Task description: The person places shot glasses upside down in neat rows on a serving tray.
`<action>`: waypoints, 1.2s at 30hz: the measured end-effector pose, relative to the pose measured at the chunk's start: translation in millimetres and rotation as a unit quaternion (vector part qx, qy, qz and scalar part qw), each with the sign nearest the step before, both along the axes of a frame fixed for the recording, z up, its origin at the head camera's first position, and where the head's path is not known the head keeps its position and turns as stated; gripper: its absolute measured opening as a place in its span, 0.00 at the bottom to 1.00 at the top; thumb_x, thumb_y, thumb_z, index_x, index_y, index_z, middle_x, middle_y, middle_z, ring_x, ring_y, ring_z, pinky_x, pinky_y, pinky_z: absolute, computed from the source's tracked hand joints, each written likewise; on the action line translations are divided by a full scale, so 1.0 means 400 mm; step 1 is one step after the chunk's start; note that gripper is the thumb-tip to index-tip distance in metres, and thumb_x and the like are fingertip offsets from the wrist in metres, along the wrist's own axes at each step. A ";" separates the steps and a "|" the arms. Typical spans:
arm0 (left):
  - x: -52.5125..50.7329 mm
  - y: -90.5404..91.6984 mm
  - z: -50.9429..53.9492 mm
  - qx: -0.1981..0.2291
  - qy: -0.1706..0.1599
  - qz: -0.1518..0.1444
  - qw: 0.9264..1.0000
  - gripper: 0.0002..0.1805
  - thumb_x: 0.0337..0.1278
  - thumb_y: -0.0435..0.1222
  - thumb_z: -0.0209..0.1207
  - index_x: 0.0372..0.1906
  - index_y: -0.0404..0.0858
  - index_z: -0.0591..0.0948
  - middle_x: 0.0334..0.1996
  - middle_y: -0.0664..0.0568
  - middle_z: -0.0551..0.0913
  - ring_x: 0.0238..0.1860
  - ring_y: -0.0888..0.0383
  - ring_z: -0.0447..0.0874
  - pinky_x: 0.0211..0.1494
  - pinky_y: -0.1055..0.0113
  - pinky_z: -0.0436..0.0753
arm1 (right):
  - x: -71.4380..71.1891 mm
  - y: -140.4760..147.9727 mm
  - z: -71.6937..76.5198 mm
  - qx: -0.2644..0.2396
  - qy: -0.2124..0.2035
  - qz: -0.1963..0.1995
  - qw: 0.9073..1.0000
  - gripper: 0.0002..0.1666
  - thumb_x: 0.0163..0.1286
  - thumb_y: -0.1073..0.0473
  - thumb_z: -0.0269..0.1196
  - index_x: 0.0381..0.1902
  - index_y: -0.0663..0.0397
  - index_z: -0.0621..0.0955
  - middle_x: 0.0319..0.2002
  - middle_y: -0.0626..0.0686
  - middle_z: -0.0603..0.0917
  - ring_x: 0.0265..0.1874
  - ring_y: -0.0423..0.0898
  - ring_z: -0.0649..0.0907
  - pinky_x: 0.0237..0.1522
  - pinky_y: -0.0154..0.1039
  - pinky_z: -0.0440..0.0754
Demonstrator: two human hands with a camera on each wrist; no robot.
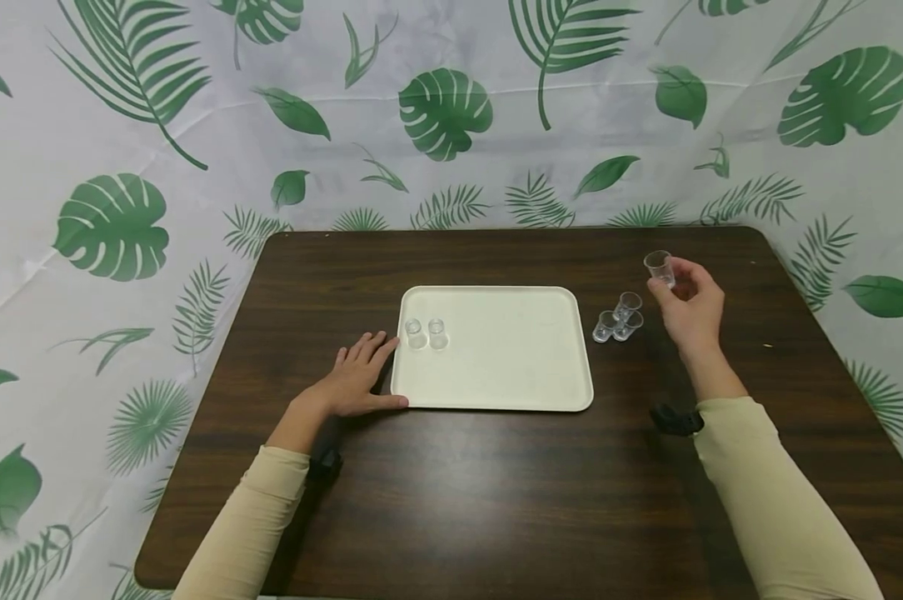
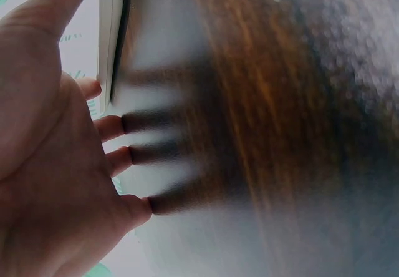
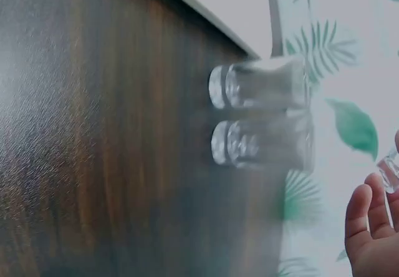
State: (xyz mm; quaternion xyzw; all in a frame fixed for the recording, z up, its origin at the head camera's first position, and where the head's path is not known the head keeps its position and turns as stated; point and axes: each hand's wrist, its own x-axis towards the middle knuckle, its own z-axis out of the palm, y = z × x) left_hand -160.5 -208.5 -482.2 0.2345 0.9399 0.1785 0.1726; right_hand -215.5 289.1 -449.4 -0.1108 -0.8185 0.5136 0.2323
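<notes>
Left hand (image 1: 357,385): fingers spread, fairly straight, grasping nothing. Thumb at the tray's (image 1: 496,350) near-left corner, index fingertip at its left edge; other fingertips down on the table (image 1: 466,500), left of the tray. Tray lies flat, just right of these fingers.

Two glasses (image 1: 437,335) on tray, side by side with a small gap, just right of the left index fingertip. Both look mouth-down, wider end on the tray. Rest of the tray surface, to their right, is bare.

Right hand (image 1: 691,304): fingers and thumb pinch one clear glass (image 1: 659,267), raised above the table, mouth up. It sits at the fingertips, on the hand's left side; only part of it shows in the right wrist view.

Three more glasses (image 1: 620,317) on table, left of the right fingers and a bit nearer the person. Upright, clustered close, between those fingers and the tray's right edge. Right wrist view shows two of them, thick bases on the wood.

Beige sleeves (image 1: 774,492) on both arms, dark band (image 1: 676,419) at the right wrist. Leaf-print cloth (image 1: 361,183) beyond both hands' fingers, behind the table.
</notes>
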 end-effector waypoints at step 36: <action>-0.001 -0.005 -0.011 0.002 0.008 -0.002 1.000 0.59 0.52 0.67 0.60 0.79 0.40 0.48 0.77 0.37 0.44 0.76 0.37 0.37 0.68 0.31 0.43 | 0.001 -0.419 -0.013 0.520 0.104 0.353 0.771 0.18 0.63 0.69 0.67 0.50 0.48 0.83 0.46 0.53 0.79 0.43 0.51 0.78 0.33 0.44 0.78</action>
